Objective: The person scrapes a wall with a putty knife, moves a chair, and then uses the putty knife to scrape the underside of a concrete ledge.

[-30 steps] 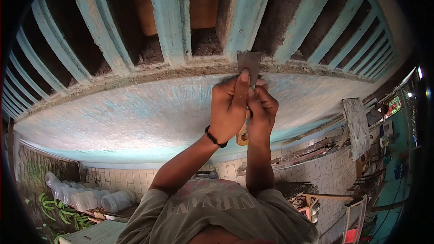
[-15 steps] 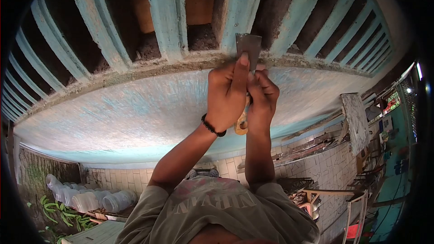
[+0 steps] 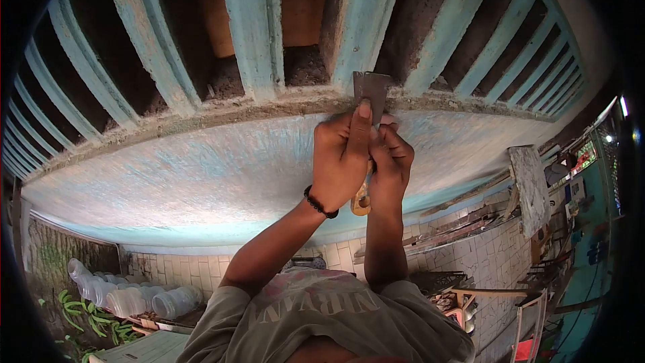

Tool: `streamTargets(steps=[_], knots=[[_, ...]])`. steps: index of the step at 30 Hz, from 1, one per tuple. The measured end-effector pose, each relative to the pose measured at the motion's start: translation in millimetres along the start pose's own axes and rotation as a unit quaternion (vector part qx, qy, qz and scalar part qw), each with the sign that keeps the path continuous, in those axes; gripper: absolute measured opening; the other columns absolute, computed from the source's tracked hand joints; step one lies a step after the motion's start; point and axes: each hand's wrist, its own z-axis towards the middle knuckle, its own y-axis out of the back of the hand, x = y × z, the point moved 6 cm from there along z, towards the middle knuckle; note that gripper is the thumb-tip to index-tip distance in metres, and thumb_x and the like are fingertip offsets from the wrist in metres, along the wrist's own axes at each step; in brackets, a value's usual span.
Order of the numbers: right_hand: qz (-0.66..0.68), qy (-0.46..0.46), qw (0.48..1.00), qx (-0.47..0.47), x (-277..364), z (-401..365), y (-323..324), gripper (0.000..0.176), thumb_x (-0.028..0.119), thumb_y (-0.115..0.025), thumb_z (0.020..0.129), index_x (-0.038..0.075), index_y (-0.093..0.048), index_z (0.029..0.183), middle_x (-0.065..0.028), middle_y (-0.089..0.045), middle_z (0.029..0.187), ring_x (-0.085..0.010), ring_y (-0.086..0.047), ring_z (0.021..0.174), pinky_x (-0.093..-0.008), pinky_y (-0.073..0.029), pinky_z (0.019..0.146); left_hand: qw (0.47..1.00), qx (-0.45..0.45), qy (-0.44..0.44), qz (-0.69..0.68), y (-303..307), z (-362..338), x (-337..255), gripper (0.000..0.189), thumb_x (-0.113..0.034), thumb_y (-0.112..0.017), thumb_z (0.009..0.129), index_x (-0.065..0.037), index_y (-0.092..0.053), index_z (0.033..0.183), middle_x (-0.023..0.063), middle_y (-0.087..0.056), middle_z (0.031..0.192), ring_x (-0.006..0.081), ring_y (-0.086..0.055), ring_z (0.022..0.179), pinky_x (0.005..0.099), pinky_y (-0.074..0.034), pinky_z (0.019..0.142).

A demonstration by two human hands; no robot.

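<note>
A putty knife (image 3: 371, 89) with a dark flat blade and a worn yellow handle is held upright between both hands. My left hand (image 3: 340, 161), a black beaded bracelet (image 3: 320, 203) at its wrist, is closed on it with the thumb laid flat along the blade. Beside it, my right hand (image 3: 392, 158) is closed around the neck and upper handle. The blade's edge lies over the foot of a pale blue upright slat (image 3: 366, 20), where the slat meets a rough, dirty ledge (image 3: 302, 103). The fingers behind the blade are partly hidden.
Below the ledge runs a wall (image 3: 201, 168) with patchy blue and whitish paint. Clear plastic containers (image 3: 127, 296) and green plants (image 3: 87, 316) are at lower left. To the right, a worn board (image 3: 529, 191) leans near wooden planks (image 3: 443, 228) on the tiled floor (image 3: 484, 275).
Both hands and the putty knife have come slightly down, toward my body, so the blade sits lower on the slat's foot. The whole view has shifted a little as well. Both grips look the same.
</note>
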Motion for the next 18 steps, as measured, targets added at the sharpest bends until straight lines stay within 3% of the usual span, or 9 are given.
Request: streamTargets(steps=[5,9,18], knots=[[0.043,0.014,0.999,0.022,8,11,-5,0.021,0.011,-0.060,0.103,-0.002,-0.066,0.088,0.0041,-0.059,0.077,-0.0019,-0.047,0.072,-0.0197,-0.038,0.065,0.998,0.041,-0.004,0.051,2,12,-5,0.048,-0.027,-0.048,0.110,0.007,-0.076,0.094,0.0125,-0.070,0.064,0.0091,-0.064,0.059,0.0275,-0.048,0.054],[0.013,-0.006,1.000,-0.001,5,2,-7,0.023,0.012,-0.060,0.103,-0.001,-0.064,0.085,0.0032,-0.060,0.077,-0.0016,-0.047,0.072,-0.0196,-0.037,0.065,1.000,0.007,0.002,-0.004,2,3,-4,0.047,-0.026,-0.049,0.110,0.008,-0.075,0.090,0.0120,-0.071,0.066,0.0085,-0.063,0.060,0.0266,-0.048,0.054],[0.001,0.016,1.000,0.010,8,10,-8,0.020,0.011,-0.060,0.102,-0.003,-0.068,0.092,0.0018,-0.064,0.081,-0.0023,-0.051,0.074,-0.0204,-0.040,0.067,0.999,0.020,-0.032,0.008,2,11,-15,0.048,-0.026,-0.049,0.110,0.008,-0.074,0.089,0.0111,-0.069,0.063,0.0066,-0.057,0.057,0.0274,-0.043,0.051]])
